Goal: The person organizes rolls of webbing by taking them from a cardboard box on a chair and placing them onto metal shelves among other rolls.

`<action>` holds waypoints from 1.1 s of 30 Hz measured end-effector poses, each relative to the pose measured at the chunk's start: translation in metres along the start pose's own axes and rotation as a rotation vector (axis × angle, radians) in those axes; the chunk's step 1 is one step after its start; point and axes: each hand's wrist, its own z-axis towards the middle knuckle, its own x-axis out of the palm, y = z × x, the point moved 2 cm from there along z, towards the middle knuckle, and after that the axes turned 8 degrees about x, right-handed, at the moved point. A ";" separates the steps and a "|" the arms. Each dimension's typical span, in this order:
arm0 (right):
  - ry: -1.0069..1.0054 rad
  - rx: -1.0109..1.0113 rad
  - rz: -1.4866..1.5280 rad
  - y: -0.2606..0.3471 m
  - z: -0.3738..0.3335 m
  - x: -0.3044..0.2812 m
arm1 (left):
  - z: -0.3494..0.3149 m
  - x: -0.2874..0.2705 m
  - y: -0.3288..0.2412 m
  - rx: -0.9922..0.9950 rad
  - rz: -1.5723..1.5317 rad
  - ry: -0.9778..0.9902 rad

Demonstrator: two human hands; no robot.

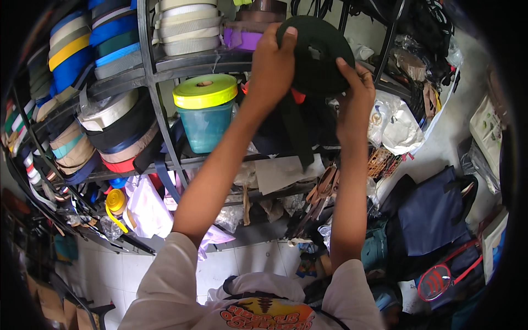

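A big roll of dark webbing (324,41), black or very dark green, is held up in front of the shelves, its flat side with a small centre hole facing me. My left hand (272,69) grips its left edge, thumb on the flat side and the other fingers hidden behind. On the lower right edge, my right hand (356,91) is closed around the rim with its fingers bent. A loose strip of the webbing (297,132) hangs down between my forearms.
A black metal rack (151,71) carries stacked rolls of strap: white rolls (190,27), a purple roll (242,37) and coloured rolls at left. A neon-yellow roll (204,91) sits on a teal container (204,129). Dark blue bags (432,212) stand at right.
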 end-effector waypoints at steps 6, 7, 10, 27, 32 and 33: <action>0.312 -0.002 -0.184 0.039 0.023 0.010 | 0.015 0.004 -0.008 -0.011 0.026 0.210; 0.183 -0.088 -0.099 0.035 0.030 0.011 | 0.015 0.011 -0.007 0.017 0.034 0.119; -0.178 -0.331 0.157 -0.007 0.040 0.035 | 0.014 0.019 -0.003 0.089 0.117 -0.126; -0.098 -0.166 0.020 0.023 0.093 0.063 | 0.096 0.018 0.010 0.145 0.129 -0.204; 0.292 0.130 -0.257 0.059 0.106 0.045 | 0.113 0.001 -0.006 -0.136 0.088 0.317; 0.318 0.148 -0.264 0.059 0.112 0.047 | 0.114 0.002 -0.008 -0.165 0.099 0.404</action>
